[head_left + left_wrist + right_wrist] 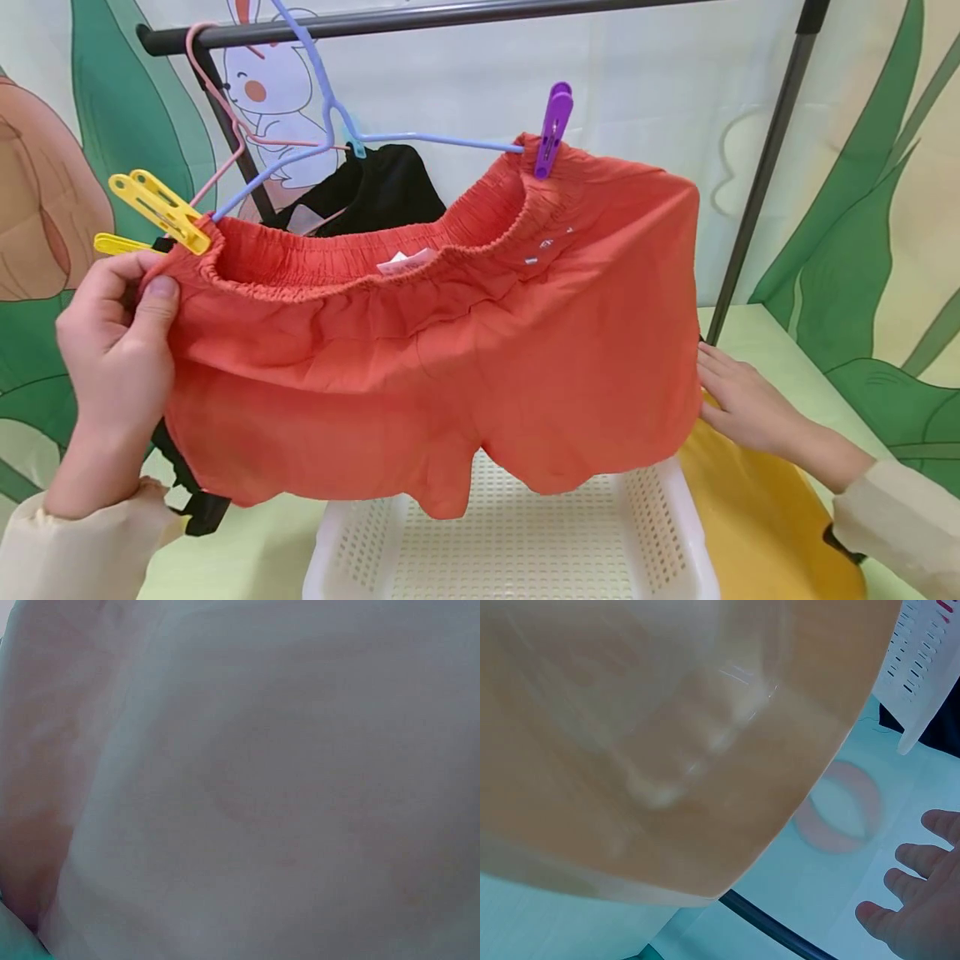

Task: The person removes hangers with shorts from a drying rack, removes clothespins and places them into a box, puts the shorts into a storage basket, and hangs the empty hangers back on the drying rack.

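Observation:
Red shorts point(420, 367) with a gathered waistband hang from a blue hanger point(442, 139) in the head view. A yellow clothespin point(168, 212) clips the waistband's left end, and a purple clothespin point(553, 133) clips the right. My left hand point(123, 333) pinches the shorts' upper left corner just under the yellow clothespin, thumb in front. My right hand point(750, 408) has its fingers extended at the shorts' right edge. In the right wrist view that hand point(922, 892) shows spread, relaxed fingers. Pale, blurred cloth point(262, 787) fills the left wrist view.
A dark rail point(450, 15) crosses the top, with a pink hanger point(232, 125) and a black garment point(382, 187) behind the shorts. Below stands a white perforated basket point(693, 533). To its right is a yellow-orange object point(757, 508), seen as a glossy surface point(817, 712) in the right wrist view.

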`<state>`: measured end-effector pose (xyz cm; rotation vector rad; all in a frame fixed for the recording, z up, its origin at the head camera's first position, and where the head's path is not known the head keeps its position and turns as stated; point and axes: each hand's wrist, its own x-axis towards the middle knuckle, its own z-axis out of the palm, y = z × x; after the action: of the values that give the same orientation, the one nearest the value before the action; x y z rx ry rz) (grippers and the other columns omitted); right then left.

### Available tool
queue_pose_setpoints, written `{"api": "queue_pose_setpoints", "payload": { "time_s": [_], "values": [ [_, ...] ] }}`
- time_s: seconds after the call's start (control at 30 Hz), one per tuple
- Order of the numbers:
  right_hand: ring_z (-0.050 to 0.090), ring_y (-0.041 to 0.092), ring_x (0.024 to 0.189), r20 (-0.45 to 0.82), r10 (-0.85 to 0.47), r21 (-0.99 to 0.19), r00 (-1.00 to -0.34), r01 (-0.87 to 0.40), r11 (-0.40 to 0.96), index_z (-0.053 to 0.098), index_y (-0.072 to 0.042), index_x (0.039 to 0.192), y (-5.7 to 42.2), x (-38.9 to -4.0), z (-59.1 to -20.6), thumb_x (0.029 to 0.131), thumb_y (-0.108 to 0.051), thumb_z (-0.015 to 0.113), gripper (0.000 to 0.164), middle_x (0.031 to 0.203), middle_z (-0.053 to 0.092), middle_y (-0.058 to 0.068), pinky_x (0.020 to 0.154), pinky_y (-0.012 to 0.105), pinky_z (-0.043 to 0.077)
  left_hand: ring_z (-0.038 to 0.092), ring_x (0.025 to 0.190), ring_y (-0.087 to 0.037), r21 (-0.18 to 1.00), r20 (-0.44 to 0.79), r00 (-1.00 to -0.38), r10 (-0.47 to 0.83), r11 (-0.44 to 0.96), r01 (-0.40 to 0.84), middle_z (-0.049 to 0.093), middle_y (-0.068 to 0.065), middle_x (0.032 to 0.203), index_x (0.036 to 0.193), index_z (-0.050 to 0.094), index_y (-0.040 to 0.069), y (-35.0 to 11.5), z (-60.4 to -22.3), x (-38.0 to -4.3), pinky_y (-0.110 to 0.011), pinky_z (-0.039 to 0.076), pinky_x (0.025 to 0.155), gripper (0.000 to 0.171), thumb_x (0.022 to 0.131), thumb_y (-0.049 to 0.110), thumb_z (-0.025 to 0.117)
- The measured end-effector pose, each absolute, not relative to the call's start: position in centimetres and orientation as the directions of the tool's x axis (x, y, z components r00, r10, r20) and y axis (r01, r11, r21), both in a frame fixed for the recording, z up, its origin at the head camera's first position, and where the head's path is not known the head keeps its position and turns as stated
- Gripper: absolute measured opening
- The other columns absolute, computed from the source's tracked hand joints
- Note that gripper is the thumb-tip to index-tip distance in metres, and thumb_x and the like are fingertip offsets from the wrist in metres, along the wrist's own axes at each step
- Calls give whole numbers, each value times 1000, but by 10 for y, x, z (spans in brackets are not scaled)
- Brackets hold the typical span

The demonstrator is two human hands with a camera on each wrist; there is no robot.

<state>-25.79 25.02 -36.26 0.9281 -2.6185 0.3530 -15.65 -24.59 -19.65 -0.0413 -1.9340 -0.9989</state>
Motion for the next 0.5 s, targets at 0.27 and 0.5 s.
{"api": "queue_pose_setpoints", "payload": {
  "time_s": [0.27, 0.5],
  "values": [
    [28, 39, 125, 352, -536, -164, -767, -615, 772, 37, -9, 134, 250, -254, -361, 87, -29, 53, 53, 138, 34, 19, 91, 58, 31, 48, 70, -5, 612, 735, -601, -313, 689, 389, 53, 13, 89, 100, 58, 10, -247, -205, -148, -5, 43, 62, 15, 90, 9, 47],
    [24, 39, 128, 289, -491, -225, -822, -557, 800, 37, -5, 133, 251, -252, -360, 89, -36, 49, 55, 140, 30, 20, 93, 59, 25, 49, 65, -4, 631, 693, -659, -294, 689, 357, 53, 11, 86, 97, 57, 15, -253, -210, -145, -5, 44, 58, 14, 90, 9, 47]
  ]
}}
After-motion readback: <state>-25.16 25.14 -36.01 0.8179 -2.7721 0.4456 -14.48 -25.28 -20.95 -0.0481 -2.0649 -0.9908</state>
